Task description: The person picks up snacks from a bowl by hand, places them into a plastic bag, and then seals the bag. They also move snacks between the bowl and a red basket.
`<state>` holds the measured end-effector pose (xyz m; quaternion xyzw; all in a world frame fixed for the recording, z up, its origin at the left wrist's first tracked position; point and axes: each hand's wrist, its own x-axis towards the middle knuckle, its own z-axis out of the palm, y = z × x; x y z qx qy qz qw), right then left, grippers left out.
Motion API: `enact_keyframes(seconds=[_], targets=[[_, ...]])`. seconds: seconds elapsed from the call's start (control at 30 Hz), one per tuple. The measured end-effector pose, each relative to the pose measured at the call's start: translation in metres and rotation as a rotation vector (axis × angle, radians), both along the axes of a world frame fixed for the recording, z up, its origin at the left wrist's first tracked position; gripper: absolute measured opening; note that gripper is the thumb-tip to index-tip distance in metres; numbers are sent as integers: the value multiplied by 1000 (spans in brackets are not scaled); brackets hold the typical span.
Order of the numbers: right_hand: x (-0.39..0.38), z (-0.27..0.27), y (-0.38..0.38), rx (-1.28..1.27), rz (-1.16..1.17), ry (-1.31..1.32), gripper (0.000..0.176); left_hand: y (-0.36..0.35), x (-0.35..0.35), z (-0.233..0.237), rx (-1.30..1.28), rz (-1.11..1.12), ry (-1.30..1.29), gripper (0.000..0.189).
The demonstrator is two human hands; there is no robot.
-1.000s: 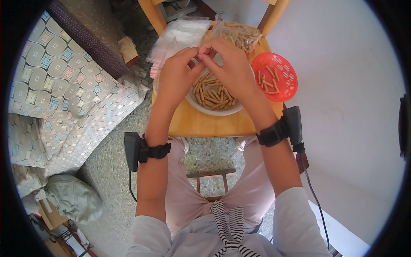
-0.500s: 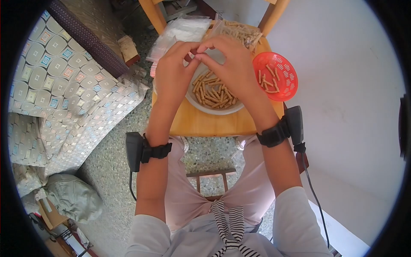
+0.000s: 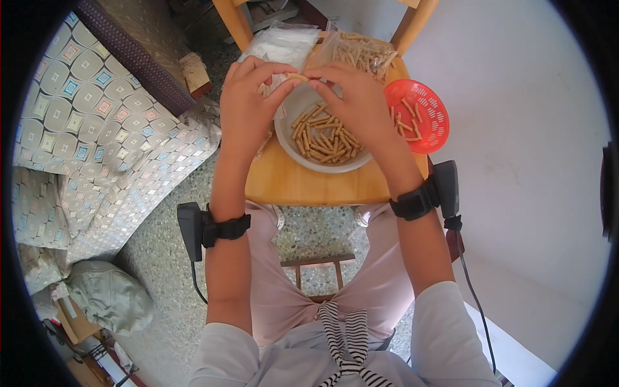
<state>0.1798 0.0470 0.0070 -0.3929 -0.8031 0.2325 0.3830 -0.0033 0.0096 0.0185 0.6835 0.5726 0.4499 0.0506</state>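
Between my two hands, above a white bowl (image 3: 308,165), is a short tan stick (image 3: 297,77). My left hand (image 3: 253,97) pinches its left end, with a bit of clear or whitish wrapper at the fingers. The fingertips of my right hand (image 3: 345,97) are pressed together at its right end. Several tan sticks (image 3: 325,138) lie in the bowl, which rests on a wooden chair seat (image 3: 277,184). To the right, a red plastic basket (image 3: 438,119) holds several more sticks.
Clear plastic bags (image 3: 280,46) lie at the back left of the seat. Beside them is a bag of tan sticks (image 3: 361,53). Patterned cloth (image 3: 109,122) hangs at the left, and a white wall (image 3: 516,129) rises at the right.
My left hand has moved left and turned, away from my right hand. The stick and the wrapper now show between them. My right hand has shifted slightly right.
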Motion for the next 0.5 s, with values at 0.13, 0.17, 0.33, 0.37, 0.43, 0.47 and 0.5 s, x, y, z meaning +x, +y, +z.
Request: enact_keyframes(seconds=[0.13, 0.17, 0.33, 0.37, 0.43, 0.47, 0.5], targets=[[-4, -3, 1, 36, 63, 42, 20, -2, 5, 4, -81, -115, -100, 17], [-5, -4, 1, 67, 82, 51, 20, -3, 8, 4, -132, -161, -193, 16], [-6, -4, -2, 2, 31, 70, 19, 3, -3, 0, -73, -88, -129, 23], [-5, -5, -1, -13, 18, 68, 19, 4, -7, -2, -49, -24, -84, 30], [-3, -9, 1, -4, 14, 19, 19, 4, -16, -9, -63, 112, 90, 38], [-3, -9, 1, 4, 9, -30, 19, 3, -18, -14, -77, 246, 263, 46], [-4, -10, 0, 4, 9, -30, 19, 2, -18, -19, -77, 247, 264, 46]])
